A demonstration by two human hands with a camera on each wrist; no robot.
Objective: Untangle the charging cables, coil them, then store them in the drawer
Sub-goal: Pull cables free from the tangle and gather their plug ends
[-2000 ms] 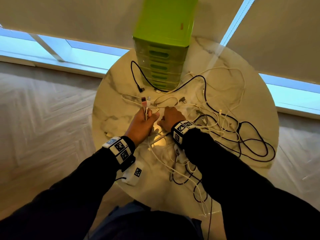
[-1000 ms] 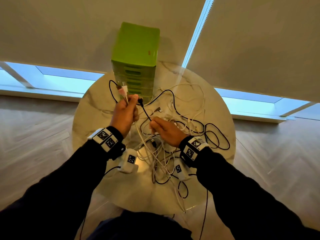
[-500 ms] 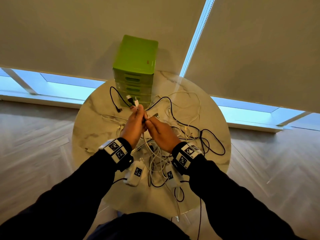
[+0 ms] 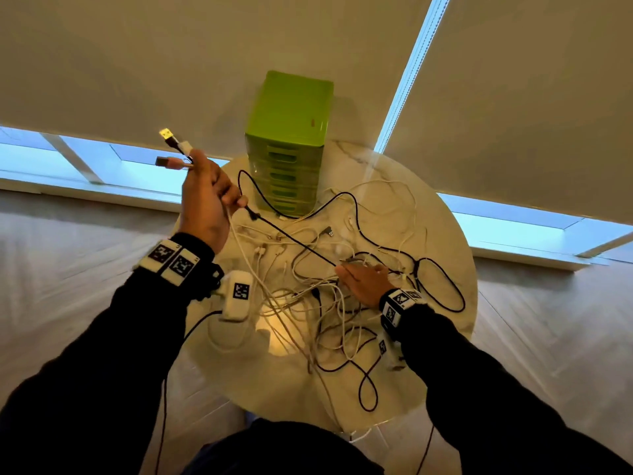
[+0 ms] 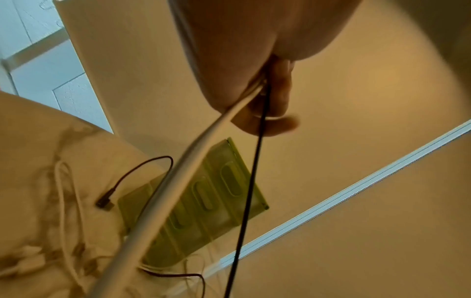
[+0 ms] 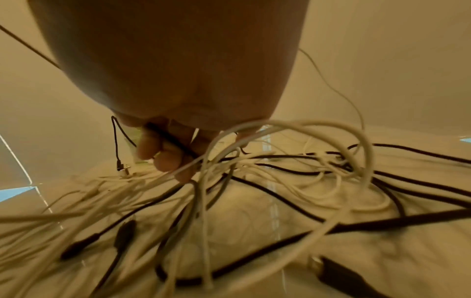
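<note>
A tangle of white and black charging cables (image 4: pixel 329 303) (image 6: pixel 280 177) covers the round marble table (image 4: pixel 448 234). My left hand (image 4: pixel 209 200) (image 5: pixel 254 60) is raised above the table's left side and grips a bundle of cable ends. Their USB plugs (image 4: pixel 168 135) stick out above the fist. From it a white cable (image 5: pixel 178 175) and a thin black cable (image 4: pixel 291 238) (image 5: pixel 251 181) run down. The black one is stretched tight to my right hand (image 4: pixel 363 279) (image 6: pixel 165 60). That hand lies low on the tangle, its fingers (image 6: pixel 163 149) curled round this cable.
A green drawer unit (image 4: pixel 291 142) (image 5: pixel 203 193) with all drawers closed stands at the table's far edge, against window blinds. Black cable loops (image 4: pixel 442 286) spread to the right; some cables hang over the near edge (image 4: pixel 366 392). Wooden floor surrounds the table.
My left hand has risen up and to the left with the plug ends. My right hand has dropped down and to the right onto the tangle, and the black cable now runs tight between them.
</note>
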